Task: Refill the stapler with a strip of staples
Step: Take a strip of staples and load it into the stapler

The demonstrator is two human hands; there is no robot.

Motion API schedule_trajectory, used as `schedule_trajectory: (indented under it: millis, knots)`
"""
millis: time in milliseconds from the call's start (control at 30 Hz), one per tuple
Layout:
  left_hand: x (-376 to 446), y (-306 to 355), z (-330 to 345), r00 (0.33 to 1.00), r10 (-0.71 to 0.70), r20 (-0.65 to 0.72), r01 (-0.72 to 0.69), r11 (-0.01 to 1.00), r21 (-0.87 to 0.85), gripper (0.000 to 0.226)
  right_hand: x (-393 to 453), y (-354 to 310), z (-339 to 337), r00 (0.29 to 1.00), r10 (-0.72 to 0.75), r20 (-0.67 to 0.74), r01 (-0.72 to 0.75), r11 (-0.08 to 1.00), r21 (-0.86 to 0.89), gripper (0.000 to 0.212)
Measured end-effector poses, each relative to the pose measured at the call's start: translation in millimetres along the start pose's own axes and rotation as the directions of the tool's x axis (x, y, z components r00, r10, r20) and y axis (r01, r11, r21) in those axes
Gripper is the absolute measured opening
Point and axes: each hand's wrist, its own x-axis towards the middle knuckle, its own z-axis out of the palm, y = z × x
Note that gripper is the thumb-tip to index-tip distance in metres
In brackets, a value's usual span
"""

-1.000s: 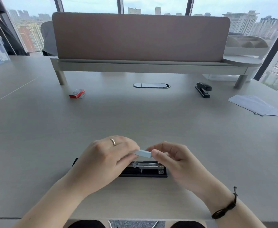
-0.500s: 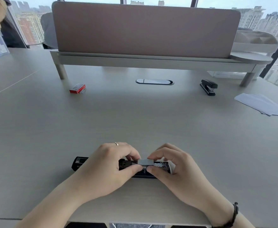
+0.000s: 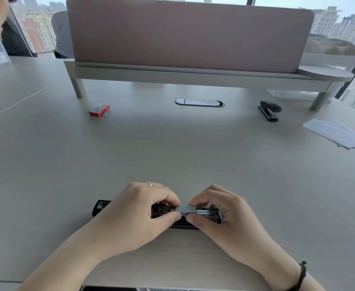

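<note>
A black stapler [image 3: 102,206] lies opened flat near the desk's front edge, its metal staple channel facing up. A short silver strip of staples [image 3: 186,209] sits on the channel at its middle. My left hand [image 3: 138,217] pinches the strip's left end with thumb and fingers and covers the stapler's middle part. My right hand [image 3: 225,217] pinches the strip's right end and rests over the stapler's right end. The stapler's open lid shows past my left hand.
A red staple box [image 3: 99,110] lies at the back left. A second black stapler [image 3: 269,110] stands shut at the back right, with white paper sheets [image 3: 338,133] beside it. A pink divider on a raised shelf [image 3: 189,75] spans the back. A cable grommet [image 3: 199,102] sits mid-desk.
Both hands have come down with the staple strip from just above the stapler onto its open channel. The head camera has tilted a little closer.
</note>
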Motion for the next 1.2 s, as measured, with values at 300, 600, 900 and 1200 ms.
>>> schedule_trajectory:
  millis: [300,600,900,1200]
  knots:
    - [3.0,0.1,-5.6,0.997,-0.065,0.049,0.064,0.998,0.025,0.007,-0.5,-0.4,-1.4,0.999,0.033,0.000,-0.033,0.998,0.044,0.011]
    - [5.6,1.6,-8.1,0.991,-0.105,0.084,0.105,0.994,0.002,0.007,-0.9,0.0,0.2,0.999,0.033,-0.011,-0.033,0.999,0.031,0.010]
    - [-0.4,3.2,-8.4,1.000,-0.001,0.021,0.000,0.998,0.055,0.010,-0.4,3.2,1.8,1.000,0.028,0.001,-0.028,1.000,0.000,0.014]
    - [-4.2,-9.0,-10.6,0.995,0.066,0.080,-0.076,0.988,0.132,0.013,-2.7,6.6,0.6,0.999,0.042,0.026,-0.041,0.998,-0.040,0.018]
